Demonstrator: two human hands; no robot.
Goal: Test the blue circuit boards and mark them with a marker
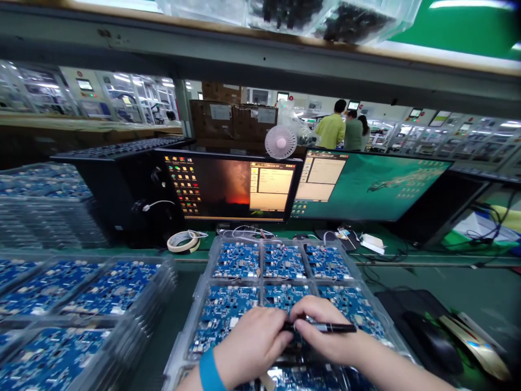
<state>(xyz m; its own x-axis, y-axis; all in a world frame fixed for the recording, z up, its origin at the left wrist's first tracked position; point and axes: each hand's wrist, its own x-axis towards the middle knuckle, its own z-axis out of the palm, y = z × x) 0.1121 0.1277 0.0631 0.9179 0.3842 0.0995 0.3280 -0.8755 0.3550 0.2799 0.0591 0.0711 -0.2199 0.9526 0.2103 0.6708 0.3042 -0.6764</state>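
My right hand (325,331) grips a black pen (325,327) crosswise above a blue circuit board (285,297) in a clear plastic tray (207,260). My left hand (250,347), with a blue wristband (208,370), is curled close to the pen's tip, and I cannot tell if it holds anything. Several blue boards (238,260) sit in the tray's compartments. The hands hide the boards beneath them.
Stacks of board-filled trays (109,290) stand at left. Ahead are two monitors (228,187), a masking tape roll (183,241) and a black computer case (118,190). A computer mouse (431,342) lies at right. Two or more people (329,125) stand far beyond the monitors.
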